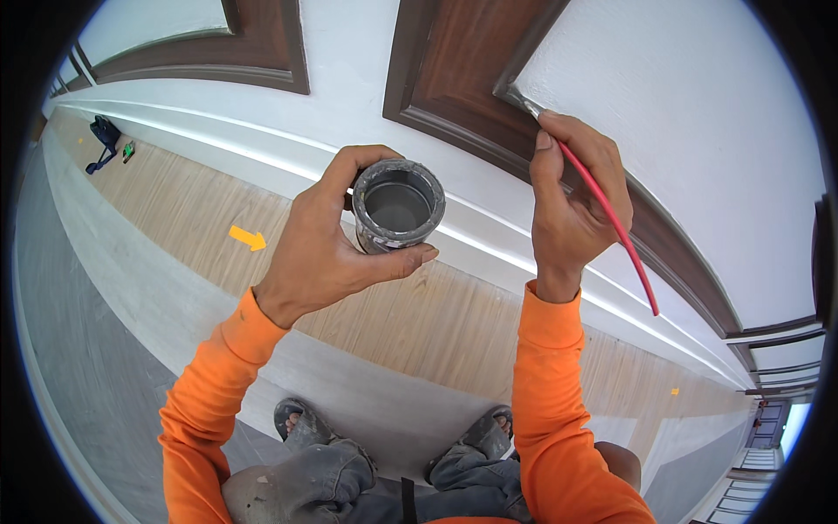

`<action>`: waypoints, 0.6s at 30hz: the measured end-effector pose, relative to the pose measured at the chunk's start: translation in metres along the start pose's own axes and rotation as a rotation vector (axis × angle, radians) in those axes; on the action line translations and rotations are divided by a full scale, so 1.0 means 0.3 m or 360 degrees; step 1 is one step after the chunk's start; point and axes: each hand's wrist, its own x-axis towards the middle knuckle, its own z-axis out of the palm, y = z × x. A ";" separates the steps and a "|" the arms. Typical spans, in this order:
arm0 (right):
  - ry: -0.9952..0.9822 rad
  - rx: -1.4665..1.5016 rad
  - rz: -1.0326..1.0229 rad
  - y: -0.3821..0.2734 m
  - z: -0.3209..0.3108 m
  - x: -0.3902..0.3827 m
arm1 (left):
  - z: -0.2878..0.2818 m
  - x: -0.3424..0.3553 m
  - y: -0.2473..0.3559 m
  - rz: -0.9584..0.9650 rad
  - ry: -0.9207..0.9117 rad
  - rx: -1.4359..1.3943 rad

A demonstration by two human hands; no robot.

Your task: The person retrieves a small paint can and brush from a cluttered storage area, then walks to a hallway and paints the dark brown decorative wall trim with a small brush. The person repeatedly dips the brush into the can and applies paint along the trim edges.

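Observation:
My left hand [327, 240] grips a small round can of grey paint [397, 208], its open top facing me. My right hand [572, 196] holds a thin paintbrush with a long red handle [611, 218]. The bristle tip [524, 103] touches the inner corner of a dark brown moulding [454, 96] on the white wall [698, 113]. Both arms wear orange sleeves.
A white skirting runs along the base of the wall above a wood-look floor strip [419, 323] with a yellow arrow mark [248, 237]. My sandalled feet stand on the grey floor [105, 349]. A dark bag [105, 140] lies far left. Another brown moulded panel [262, 52] sits at upper left.

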 end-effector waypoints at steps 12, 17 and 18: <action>0.0018 -0.0002 -0.0043 0.011 -0.004 0.008 | 0.007 0.002 0.007 0.0004 -0.0010 0.0024; -0.0011 0.0001 0.0014 0.013 -0.002 0.000 | 0.000 0.003 0.005 -0.0019 -0.0012 0.0044; 0.0005 0.0047 0.0056 0.009 -0.001 0.002 | 0.001 0.002 0.004 -0.0021 -0.0006 0.0042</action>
